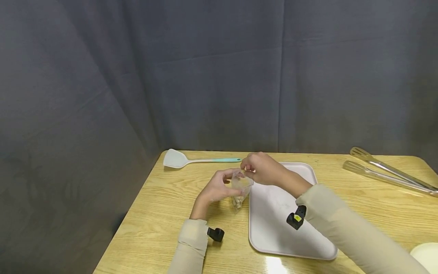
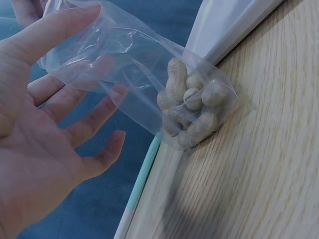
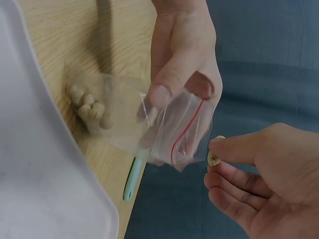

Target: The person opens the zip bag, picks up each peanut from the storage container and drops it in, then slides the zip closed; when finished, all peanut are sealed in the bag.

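A clear zip bag (image 2: 134,74) with a red line near its mouth hangs from my left hand (image 1: 218,187), gripped between thumb and fingers. Several peanuts (image 2: 192,102) in their shells lie at the bottom of the bag, close to the wooden table. Just outside the bag's mouth, my right hand (image 3: 269,169) pinches a single peanut (image 3: 214,158) between thumb and forefinger. In the head view the right hand (image 1: 262,167) is above the tray's left edge, and that peanut is barely visible there.
A pale tray (image 1: 284,232) lies right of the bag on the wooden table (image 1: 154,228). Behind the hands is a white spatula (image 1: 176,158) with a mint handle. Metal tongs (image 1: 386,167) lie at the back right, and a pale round dish (image 1: 427,255) at the right edge.
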{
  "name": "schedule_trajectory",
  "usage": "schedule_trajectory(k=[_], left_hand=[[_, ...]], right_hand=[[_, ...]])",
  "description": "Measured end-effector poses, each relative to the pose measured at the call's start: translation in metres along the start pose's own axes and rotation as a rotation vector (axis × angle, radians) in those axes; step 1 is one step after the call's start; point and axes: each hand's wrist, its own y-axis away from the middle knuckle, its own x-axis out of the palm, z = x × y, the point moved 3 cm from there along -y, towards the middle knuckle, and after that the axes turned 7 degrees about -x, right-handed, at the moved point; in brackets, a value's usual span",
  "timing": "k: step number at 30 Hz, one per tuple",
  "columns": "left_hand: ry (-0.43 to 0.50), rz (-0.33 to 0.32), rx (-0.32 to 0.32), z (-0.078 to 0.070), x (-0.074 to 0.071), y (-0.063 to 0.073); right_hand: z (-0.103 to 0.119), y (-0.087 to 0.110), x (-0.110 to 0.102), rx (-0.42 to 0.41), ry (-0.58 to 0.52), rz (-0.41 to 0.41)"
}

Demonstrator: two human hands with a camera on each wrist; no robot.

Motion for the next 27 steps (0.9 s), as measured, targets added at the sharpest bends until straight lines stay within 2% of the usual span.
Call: schedule_trajectory(k=[12, 19, 23, 27], left_hand=[[0.014, 0.000, -0.007, -0.006, 0.005, -0.004], [-0.005, -0.003, -0.001, -0.003, 0.004, -0.006], [0.004, -0.001, 0.006, -0.001, 0.004, -0.007], [0.028, 0.009, 0.000, -0.021, 0.001, 0.002]], right_hand=[[0.005, 0.000, 0.000, 0.050, -0.057, -0.004], [0.008, 0.000, -0.003, 0.057, -0.056, -0.007], [0.011, 0.005, -0.004, 0.079, -0.054, -0.042], [0.018, 0.019, 0.002, 0.148, -0.038, -0.100]])
